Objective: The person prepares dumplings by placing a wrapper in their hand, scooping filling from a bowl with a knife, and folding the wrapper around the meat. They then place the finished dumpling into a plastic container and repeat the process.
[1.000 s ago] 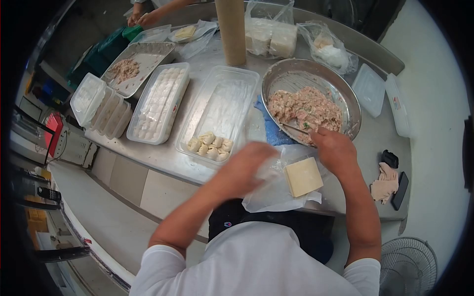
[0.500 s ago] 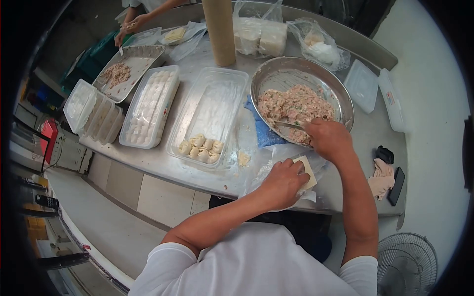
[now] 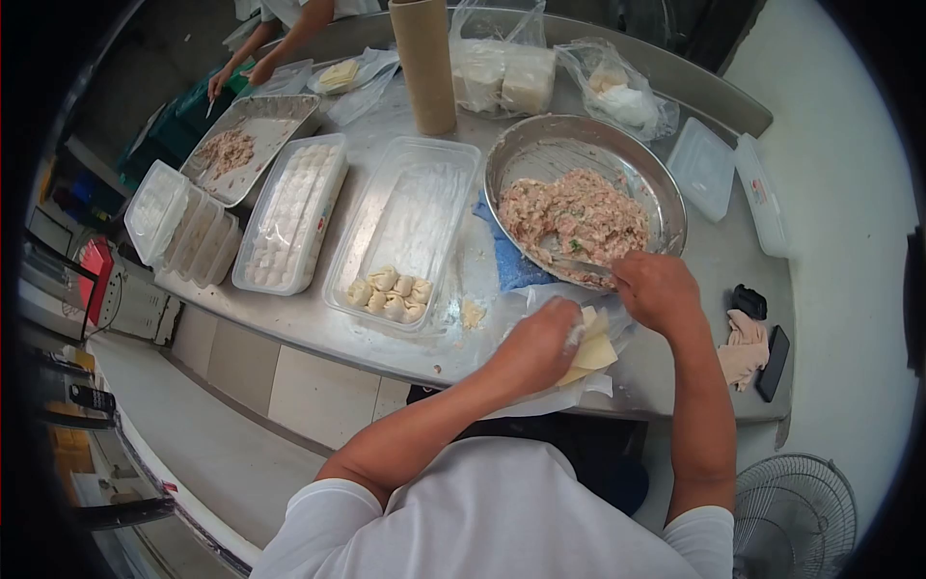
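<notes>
My right hand (image 3: 660, 291) is closed around a narrow flat metal spatula (image 3: 582, 265), its blade in the minced meat filling (image 3: 579, 214) at the near side of a round steel pan (image 3: 666, 164). Over a stack of square yellow dough wrappers (image 3: 591, 358) on a plastic bag, my left hand (image 3: 538, 345) has its fingers drawn together at the edge of a wrapper. Those fingertips are partly hidden by the hand. To the left, a clear plastic container (image 3: 400, 193) holds several folded dumplings (image 3: 391, 294) at its near end.
A filled, lidded container (image 3: 294, 212), stacked tubs (image 3: 183, 227) and a meat tray (image 3: 275, 116) stand left. A cardboard tube (image 3: 424, 68) rises behind, near bagged blocks (image 3: 502, 77). Lids (image 3: 701, 169), a cloth (image 3: 746, 347) and a phone (image 3: 774, 365) lie right. Another person's hands work at the far left.
My left hand has turned and drawn slightly back, and the wrappers beneath it now show fanned apart. My right hand has shifted a little right and down with the spatula.
</notes>
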A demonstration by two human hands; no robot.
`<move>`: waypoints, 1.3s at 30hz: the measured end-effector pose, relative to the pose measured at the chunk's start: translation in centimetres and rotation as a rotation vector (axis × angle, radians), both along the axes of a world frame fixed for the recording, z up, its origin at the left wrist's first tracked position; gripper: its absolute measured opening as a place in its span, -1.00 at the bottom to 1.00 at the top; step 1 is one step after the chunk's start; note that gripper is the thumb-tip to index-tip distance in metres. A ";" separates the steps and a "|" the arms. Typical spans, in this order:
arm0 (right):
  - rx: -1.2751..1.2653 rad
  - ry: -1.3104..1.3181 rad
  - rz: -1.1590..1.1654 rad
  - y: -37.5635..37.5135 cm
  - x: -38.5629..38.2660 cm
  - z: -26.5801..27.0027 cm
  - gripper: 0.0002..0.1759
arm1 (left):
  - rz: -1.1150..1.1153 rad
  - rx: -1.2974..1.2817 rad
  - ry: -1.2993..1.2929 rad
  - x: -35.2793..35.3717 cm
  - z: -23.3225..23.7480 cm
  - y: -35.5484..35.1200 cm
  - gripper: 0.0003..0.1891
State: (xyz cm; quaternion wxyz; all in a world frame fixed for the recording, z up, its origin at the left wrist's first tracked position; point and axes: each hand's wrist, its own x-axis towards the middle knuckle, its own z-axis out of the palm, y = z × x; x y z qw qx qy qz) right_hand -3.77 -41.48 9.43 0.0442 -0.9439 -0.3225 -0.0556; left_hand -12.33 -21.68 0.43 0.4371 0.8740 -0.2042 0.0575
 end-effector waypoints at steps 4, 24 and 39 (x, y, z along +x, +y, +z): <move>0.220 -0.018 0.084 -3.0 0.7 0.5 -0.83 | 0.073 -0.687 0.359 -0.2 0.1 4.2 -0.81; 0.516 -0.041 0.053 2.2 -6.0 -1.2 -0.75 | 0.144 -1.857 0.703 0.3 2.7 6.3 -0.59; 0.546 -0.078 0.018 3.7 -8.3 -3.8 -0.64 | 0.229 -1.721 0.553 0.3 2.6 5.9 -0.55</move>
